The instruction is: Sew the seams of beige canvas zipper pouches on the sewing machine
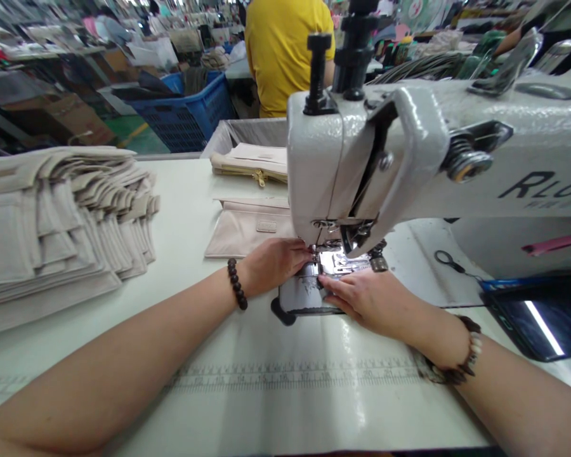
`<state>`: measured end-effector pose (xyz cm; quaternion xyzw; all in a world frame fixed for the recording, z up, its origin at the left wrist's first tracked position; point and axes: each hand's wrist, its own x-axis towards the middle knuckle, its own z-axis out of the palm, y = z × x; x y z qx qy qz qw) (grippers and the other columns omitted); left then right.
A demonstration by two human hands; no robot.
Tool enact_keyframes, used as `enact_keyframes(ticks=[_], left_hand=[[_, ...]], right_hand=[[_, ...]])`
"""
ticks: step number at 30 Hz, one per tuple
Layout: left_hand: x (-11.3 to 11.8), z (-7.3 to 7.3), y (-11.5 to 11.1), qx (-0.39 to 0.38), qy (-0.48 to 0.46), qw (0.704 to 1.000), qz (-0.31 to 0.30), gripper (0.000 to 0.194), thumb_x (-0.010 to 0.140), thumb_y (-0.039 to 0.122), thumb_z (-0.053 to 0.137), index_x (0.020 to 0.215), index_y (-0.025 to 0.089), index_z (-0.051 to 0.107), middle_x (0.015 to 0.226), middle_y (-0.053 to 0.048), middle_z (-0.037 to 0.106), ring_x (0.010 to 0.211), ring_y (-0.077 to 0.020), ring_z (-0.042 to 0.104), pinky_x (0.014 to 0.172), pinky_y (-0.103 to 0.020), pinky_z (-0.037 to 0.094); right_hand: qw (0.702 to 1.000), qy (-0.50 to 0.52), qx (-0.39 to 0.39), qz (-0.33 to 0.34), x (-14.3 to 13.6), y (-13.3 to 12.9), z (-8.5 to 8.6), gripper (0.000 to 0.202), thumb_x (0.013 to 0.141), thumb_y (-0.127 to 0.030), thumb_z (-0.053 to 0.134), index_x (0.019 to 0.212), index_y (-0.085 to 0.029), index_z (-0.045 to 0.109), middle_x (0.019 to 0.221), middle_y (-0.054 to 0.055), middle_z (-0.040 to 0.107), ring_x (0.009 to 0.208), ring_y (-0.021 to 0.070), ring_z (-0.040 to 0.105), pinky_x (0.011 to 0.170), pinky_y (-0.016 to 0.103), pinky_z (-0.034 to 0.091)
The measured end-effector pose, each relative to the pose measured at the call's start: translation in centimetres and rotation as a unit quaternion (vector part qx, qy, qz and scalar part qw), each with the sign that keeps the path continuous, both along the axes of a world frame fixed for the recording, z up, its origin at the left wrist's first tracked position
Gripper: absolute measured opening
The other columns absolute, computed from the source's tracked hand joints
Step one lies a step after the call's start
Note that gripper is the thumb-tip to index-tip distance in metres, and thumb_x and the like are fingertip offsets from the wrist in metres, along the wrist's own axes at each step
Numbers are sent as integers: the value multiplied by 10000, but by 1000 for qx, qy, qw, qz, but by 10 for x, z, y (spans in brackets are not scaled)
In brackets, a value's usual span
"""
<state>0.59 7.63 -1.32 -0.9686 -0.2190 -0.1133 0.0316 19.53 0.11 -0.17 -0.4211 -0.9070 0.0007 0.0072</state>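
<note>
Under the head of a white sewing machine (371, 152), both hands rest near the needle area. My left hand (278, 261) is left of the presser foot, its fingers together at a beige fabric pouch (247, 238) with a small label; whether it grips the pouch is hidden. My right hand (368, 298) lies to the right on the metal plate (309, 299), its fingertips just before the needle. The fingers touch a small dark spot too small to make out.
Stacked beige fabric pieces (52, 222) lie at left. Behind the pouch is a zippered pouch (252, 165). Small scissors (450, 260) and a dark tablet (547, 317) are at right. Beyond stand a blue basket (185, 114) and a person in yellow (288, 57).
</note>
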Motion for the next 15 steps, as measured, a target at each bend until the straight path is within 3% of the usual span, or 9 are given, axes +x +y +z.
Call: enact_keyframes(ticks=[15], left_hand=[[1, 1, 1, 4, -9, 1000, -3, 119, 834, 142, 509, 849, 163, 625, 810, -3, 657, 790, -110, 604, 714, -194, 462]], right_hand=[[1000, 3, 3, 2, 1, 0, 1, 247, 855, -301, 477, 1046, -175, 569, 690, 4, 656, 551, 129, 570, 443, 258, 153]])
